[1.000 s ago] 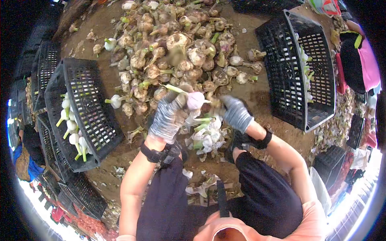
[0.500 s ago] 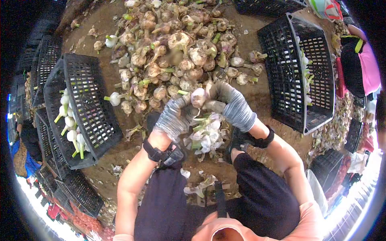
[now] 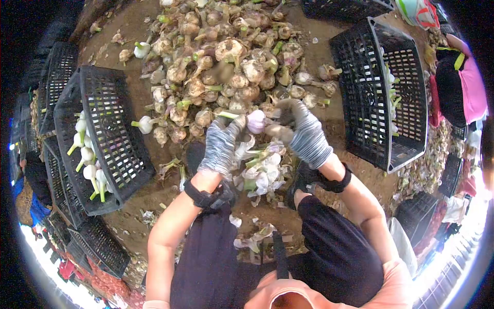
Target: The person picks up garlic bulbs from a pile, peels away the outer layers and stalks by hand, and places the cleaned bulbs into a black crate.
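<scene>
A garlic bulb (image 3: 256, 122), pale purple and smooth, is held by its green stem in my gloved left hand (image 3: 220, 143). Close on its right side is my gloved right hand (image 3: 309, 138), fingers curved and apart, with the fingertips smeared by motion. Below both hands lies a small heap of white garlic skins and stem pieces (image 3: 263, 172) on the ground between my feet. Just beyond the hands rises a large pile of unpeeled garlic (image 3: 221, 67), soil-stained and brown.
A black plastic crate (image 3: 116, 139) at left holds cleaned white garlic (image 3: 87, 154) with green stems. Another black crate (image 3: 360, 92) stands at right, some garlic inside. Single white bulbs (image 3: 145, 124) lie beside the pile. More stacked crates (image 3: 98, 247) and a person in pink (image 3: 472, 87) are at the edges.
The bulb has changed from brownish and dull to cleaner pale purple, its stem now lying along my left fingers. My right fingers have drawn slightly away to the right.
</scene>
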Tool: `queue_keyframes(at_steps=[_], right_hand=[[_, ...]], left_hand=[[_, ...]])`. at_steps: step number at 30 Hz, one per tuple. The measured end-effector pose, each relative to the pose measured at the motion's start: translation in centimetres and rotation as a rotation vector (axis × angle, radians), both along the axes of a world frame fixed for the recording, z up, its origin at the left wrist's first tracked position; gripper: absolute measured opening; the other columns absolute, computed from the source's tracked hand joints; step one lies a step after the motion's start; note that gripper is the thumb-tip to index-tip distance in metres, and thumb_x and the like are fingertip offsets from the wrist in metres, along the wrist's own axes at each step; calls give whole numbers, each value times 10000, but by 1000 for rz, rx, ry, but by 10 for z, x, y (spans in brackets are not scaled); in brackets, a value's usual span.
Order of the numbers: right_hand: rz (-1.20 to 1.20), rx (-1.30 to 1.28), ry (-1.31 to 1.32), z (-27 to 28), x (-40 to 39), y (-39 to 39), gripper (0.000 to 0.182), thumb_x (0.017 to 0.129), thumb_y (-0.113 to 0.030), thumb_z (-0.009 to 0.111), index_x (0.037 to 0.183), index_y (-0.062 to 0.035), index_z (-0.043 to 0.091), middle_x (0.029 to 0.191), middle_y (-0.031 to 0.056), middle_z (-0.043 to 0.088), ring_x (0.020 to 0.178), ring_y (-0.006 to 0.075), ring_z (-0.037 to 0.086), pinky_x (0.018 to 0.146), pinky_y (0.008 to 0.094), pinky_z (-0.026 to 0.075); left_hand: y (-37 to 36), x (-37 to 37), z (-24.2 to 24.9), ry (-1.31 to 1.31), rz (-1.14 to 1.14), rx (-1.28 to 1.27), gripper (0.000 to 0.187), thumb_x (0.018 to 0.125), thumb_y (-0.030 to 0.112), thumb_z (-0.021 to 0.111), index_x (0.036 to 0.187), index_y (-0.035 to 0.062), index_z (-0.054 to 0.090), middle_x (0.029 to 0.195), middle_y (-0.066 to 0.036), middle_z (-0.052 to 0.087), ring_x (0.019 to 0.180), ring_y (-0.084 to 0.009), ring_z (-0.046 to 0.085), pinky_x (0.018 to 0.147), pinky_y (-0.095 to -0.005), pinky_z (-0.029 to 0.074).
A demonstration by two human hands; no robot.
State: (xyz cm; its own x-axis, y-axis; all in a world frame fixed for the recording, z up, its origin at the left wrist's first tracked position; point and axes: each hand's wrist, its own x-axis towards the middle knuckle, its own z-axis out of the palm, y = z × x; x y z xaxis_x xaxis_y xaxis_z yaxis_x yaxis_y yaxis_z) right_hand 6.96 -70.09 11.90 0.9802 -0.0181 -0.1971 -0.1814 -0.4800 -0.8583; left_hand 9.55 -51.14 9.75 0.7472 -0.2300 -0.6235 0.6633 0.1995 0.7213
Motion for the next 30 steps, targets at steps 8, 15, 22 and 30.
queue_keyframes(at_steps=[8,15,22,30], right_hand=[[180,-240,-134,-63,-15,-21,249,869,-173,534,1051,-6,571,975,111,620,820,241,606,707,309,476],[-17,1048,672,2,-20,-47,531,835,-413,568,1175,-17,474,1004,100,590,845,169,585,688,292,511],[-270,1238,-142,-22,-70,-184,322,872,-178,519,1112,32,475,789,15,519,571,52,455,461,186,396],[215,920,445,-8,-18,-69,673,770,-480,633,1236,-28,454,1105,154,576,894,226,591,787,341,487]], left_hand=[[-5,-5,9,-161,-37,90,152,869,112,565,993,22,572,841,-43,613,696,-102,582,618,-229,504],[-24,-28,14,-266,-396,-141,391,776,196,697,1108,33,572,1058,-74,597,980,-149,552,871,-292,444],[34,-3,-25,-765,-434,1038,410,710,129,689,1094,55,564,1116,-149,559,993,-299,555,866,-363,445],[41,34,-78,-920,-877,1469,555,664,300,669,1157,87,527,1088,-119,576,1017,-294,524,902,-432,379]])
